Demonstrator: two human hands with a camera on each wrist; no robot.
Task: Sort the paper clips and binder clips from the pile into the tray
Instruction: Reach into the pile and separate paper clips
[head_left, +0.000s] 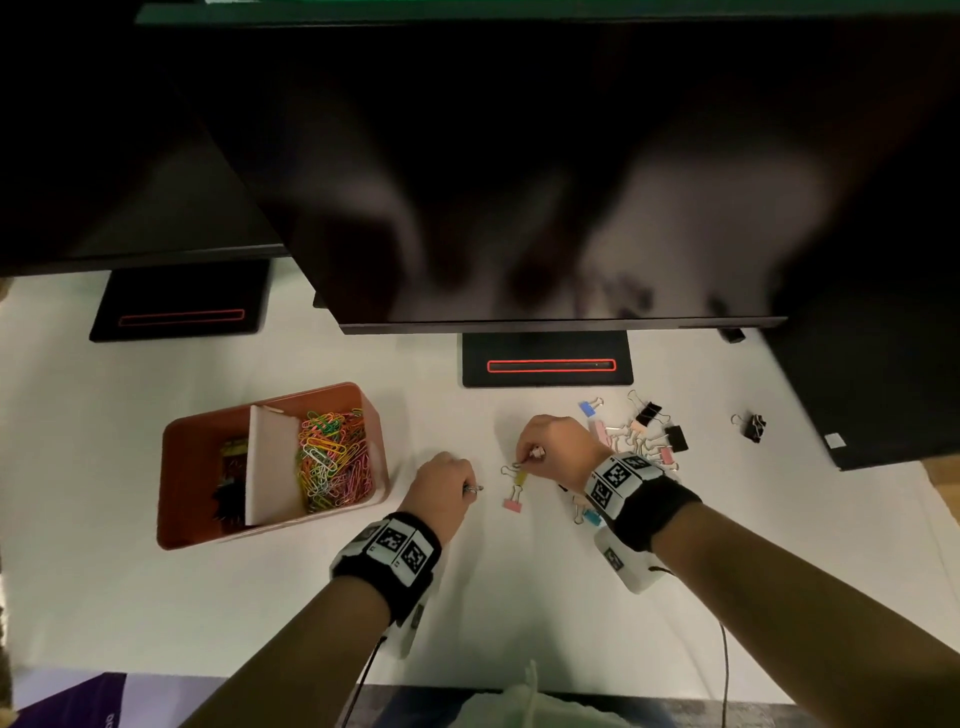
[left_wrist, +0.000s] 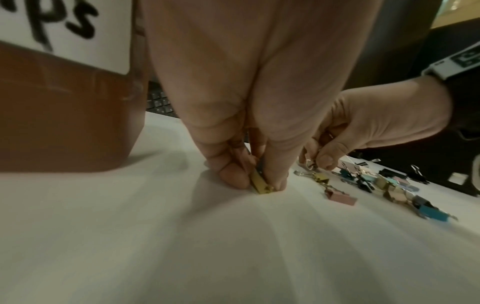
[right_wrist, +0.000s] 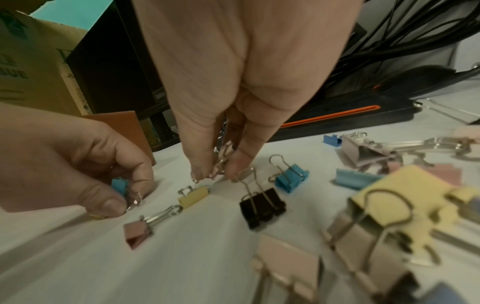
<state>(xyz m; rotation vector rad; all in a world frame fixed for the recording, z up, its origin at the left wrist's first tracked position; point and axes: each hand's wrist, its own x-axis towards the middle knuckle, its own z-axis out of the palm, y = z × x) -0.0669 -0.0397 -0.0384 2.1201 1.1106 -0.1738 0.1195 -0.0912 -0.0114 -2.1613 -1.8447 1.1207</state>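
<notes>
An orange tray (head_left: 270, 530) with a white divider stands at the left; coloured paper clips (head_left: 332, 457) fill its right compartment and a few binder clips (head_left: 231, 467) lie in its left one. My left hand (head_left: 470, 488) rests on the table right of the tray, pinching a yellow binder clip (left_wrist: 259, 183) and a blue one (right_wrist: 119, 186). My right hand (head_left: 527, 460) pinches the wire handle of another yellow binder clip (right_wrist: 193, 196), which is linked to a pink clip (head_left: 512, 503). The pile of binder clips (head_left: 644, 436) lies behind my right wrist.
Two black monitor bases (head_left: 545, 364) (head_left: 182, 312) stand at the back under overhanging screens. One black binder clip (head_left: 753, 426) lies apart at the far right, near a dark block (head_left: 857, 405). A black clip (right_wrist: 262, 205) and a blue clip (right_wrist: 291, 181) lie just right of my right fingers.
</notes>
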